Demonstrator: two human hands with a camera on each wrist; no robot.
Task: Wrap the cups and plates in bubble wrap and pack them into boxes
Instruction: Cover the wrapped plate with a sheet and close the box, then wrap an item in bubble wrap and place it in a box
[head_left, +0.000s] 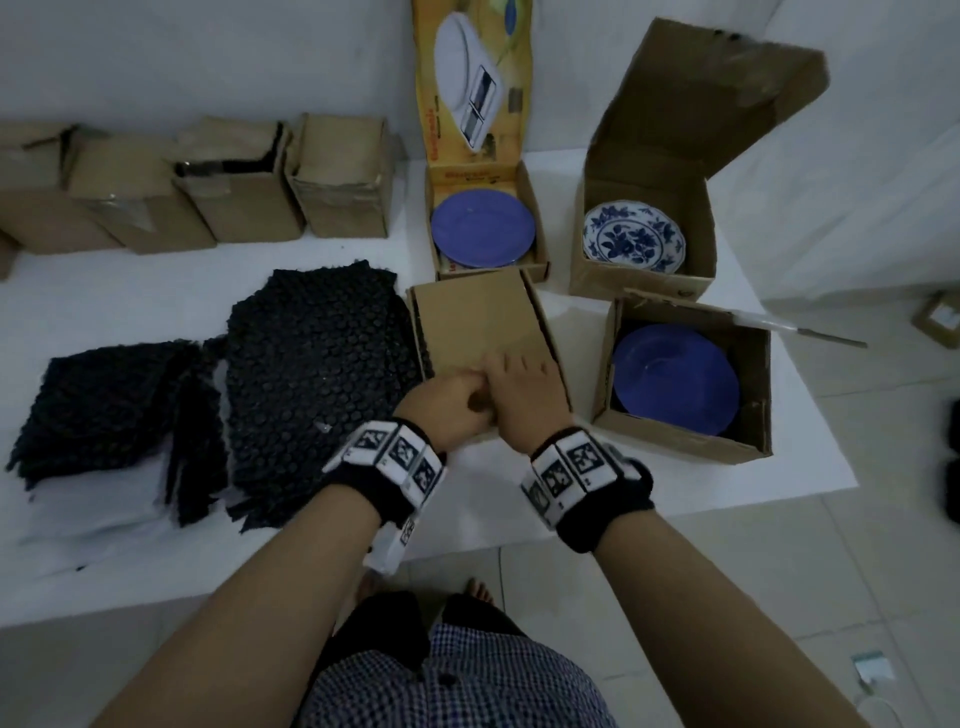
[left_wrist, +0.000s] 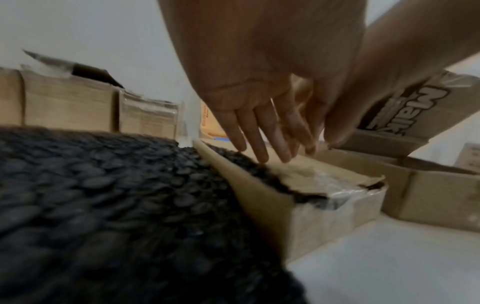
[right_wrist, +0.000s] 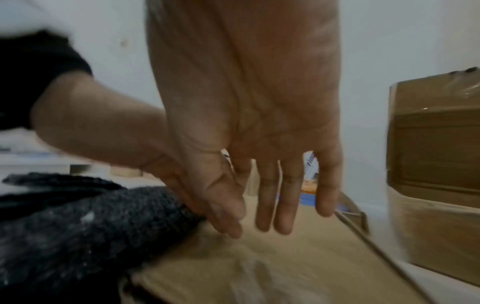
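A brown cardboard box (head_left: 478, 322) (left_wrist: 324, 218) (right_wrist: 298, 257) lies in front of me with its lid folded down. Black bubble wrap (left_wrist: 249, 164) shows under the lid's left edge. My left hand (head_left: 460, 402) (left_wrist: 259, 142) (right_wrist: 103, 127) presses straight fingers on the lid's near left edge. My right hand (head_left: 522, 376) (right_wrist: 272, 195) (left_wrist: 363, 92) lies flat on the lid beside it, fingers straight. A big black bubble wrap sheet (head_left: 311, 364) (left_wrist: 103, 195) (right_wrist: 78, 226) lies left of the box. Three open boxes hold bare plates: blue plate (head_left: 483, 228), blue-and-white floral plate (head_left: 634, 236), another blue plate (head_left: 675, 379).
A stack of cut black bubble wrap pieces (head_left: 104, 410) lies at the left of the white table (head_left: 493, 525). A row of closed cardboard boxes (head_left: 249, 192) stands along the back wall. The table's right edge runs just past the plate boxes; a small box (head_left: 940, 317) sits on the floor.
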